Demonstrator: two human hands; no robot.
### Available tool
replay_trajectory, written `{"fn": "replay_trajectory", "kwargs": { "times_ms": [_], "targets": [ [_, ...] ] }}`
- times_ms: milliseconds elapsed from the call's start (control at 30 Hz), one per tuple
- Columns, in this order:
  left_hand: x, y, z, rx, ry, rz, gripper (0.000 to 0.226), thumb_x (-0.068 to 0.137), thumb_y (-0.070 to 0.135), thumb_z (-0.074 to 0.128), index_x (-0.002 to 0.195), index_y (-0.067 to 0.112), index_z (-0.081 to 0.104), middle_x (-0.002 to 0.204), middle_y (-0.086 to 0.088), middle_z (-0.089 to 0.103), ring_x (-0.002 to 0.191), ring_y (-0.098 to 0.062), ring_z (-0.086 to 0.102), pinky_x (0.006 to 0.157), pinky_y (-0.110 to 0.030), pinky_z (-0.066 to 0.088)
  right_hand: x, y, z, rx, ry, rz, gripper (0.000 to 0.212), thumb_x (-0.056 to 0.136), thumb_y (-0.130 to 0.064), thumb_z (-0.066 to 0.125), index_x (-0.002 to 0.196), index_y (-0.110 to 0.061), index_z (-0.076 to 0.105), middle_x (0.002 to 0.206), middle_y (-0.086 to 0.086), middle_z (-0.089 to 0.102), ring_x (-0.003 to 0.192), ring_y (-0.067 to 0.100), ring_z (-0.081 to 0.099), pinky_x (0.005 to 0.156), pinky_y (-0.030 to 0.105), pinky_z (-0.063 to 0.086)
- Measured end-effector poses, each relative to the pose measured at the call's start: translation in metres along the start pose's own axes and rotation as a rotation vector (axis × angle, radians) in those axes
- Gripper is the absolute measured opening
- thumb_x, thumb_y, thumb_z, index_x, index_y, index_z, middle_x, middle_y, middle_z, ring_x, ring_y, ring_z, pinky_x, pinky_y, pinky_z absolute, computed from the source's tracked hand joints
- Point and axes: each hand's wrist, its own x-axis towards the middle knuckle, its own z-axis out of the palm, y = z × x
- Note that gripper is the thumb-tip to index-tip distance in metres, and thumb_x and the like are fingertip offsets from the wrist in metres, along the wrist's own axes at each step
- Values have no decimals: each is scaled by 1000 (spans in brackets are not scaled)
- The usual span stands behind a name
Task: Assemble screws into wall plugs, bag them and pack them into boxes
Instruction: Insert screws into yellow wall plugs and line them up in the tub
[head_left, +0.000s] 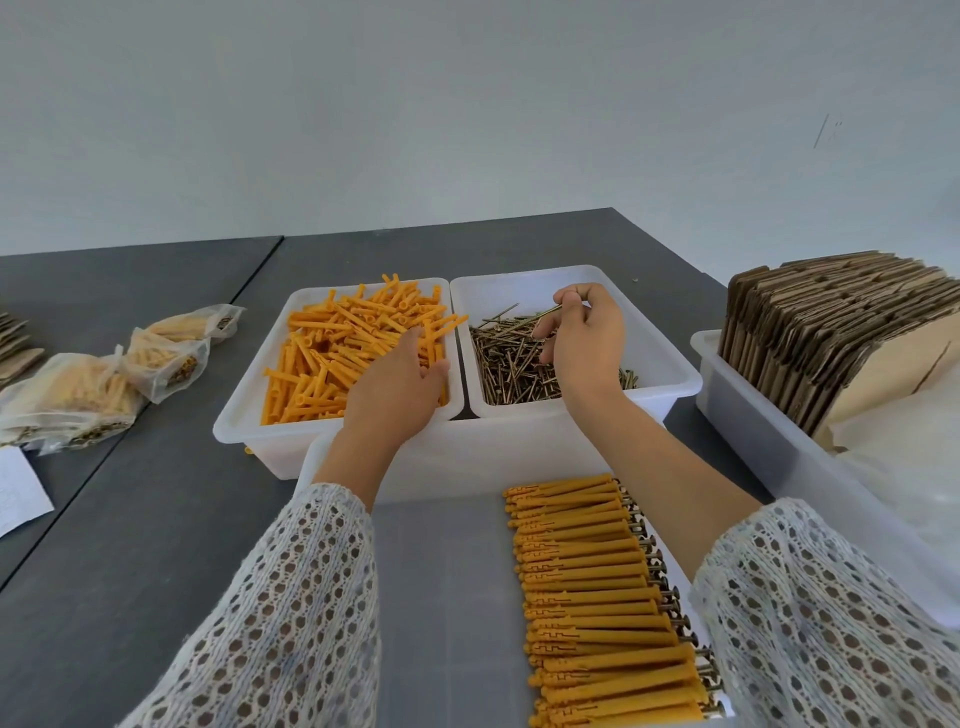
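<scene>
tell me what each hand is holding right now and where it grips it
The right hand pinches a screw near one end, above the screw bin. The left hand reaches into the orange wall plugs; any grip is hidden.

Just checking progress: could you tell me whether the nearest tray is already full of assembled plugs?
No, the assembled plugs form a single row along the right side of the nearest tray, leaving its left floor bare.

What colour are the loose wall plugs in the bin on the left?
The wall plugs are bright orange, seen clearly in the head view, the only one.
</scene>
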Motion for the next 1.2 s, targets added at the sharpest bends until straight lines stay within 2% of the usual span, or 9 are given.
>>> {"fn": "replay_trajectory", "kwargs": {
  "times_ms": [67,233,433,533,667,767,867,1000,1200],
  "targets": [
    [4,0,2,109,32,-62,67,99,43,48,155,19,20,141,-16,44,133,-37,39,103,-52,39,1,3,0,-18,7,12,24,105,-15,35,90,-16,54,61,3,62,34,5,42,41,18,42],
    [22,8,4,406,137,-42,61,96,38,52,149,20,28,152,-15,25,140,-42,20,110,-58,24,4,13,-1,-79,18,42,24,105,-15,35,98,-11,57,62,2,63,34,4,43,41,17,43],
    [44,7,6,484,41,-48,29,103,27,43,131,18,48,139,-13,48,130,-36,43,105,-54,36,11,19,-4,-54,47,96,25,105,-13,32,97,-13,56,62,2,62,35,5,43,42,17,42],
    [47,6,4,369,64,-59,17,104,23,41,106,19,57,116,-7,61,107,-27,56,89,-43,49,13,20,-3,-48,40,104,25,105,-13,33,99,-13,57,64,2,62,35,5,43,43,17,42],
    [34,7,-5,267,323,24,26,104,30,47,115,19,67,119,-6,61,117,-28,54,88,-43,50,14,21,-3,-40,46,113,26,106,-14,32,100,-13,57,65,3,63,35,4,43,41,15,41],
    [9,11,-14,11,341,84,29,102,30,51,130,27,58,95,7,71,84,-13,67,73,-35,55,14,21,-4,-35,49,118,26,106,-14,32,100,-13,57,64,2,63,34,4,43,41,15,41],
    [-19,16,-22,-246,253,124,18,99,23,56,112,31,46,64,7,68,52,-4,60,51,-30,54,12,19,-5,-33,36,122,26,106,-14,34,100,-13,59,63,1,63,36,4,45,42,15,43],
    [-49,32,-29,-458,125,128,16,96,19,60,86,31,55,64,8,68,53,0,56,46,-13,42,6,12,-8,-45,-49,116,27,106,-17,36,100,-13,62,66,2,66,38,7,47,45,17,45],
    [-81,49,-38,-680,83,192,17,97,19,61,88,26,73,68,11,63,60,-2,51,58,-19,42,-3,-8,-23,-34,-248,98,28,105,-13,35,94,-10,60,64,4,64,39,13,48,43,20,38]
  ]
}}
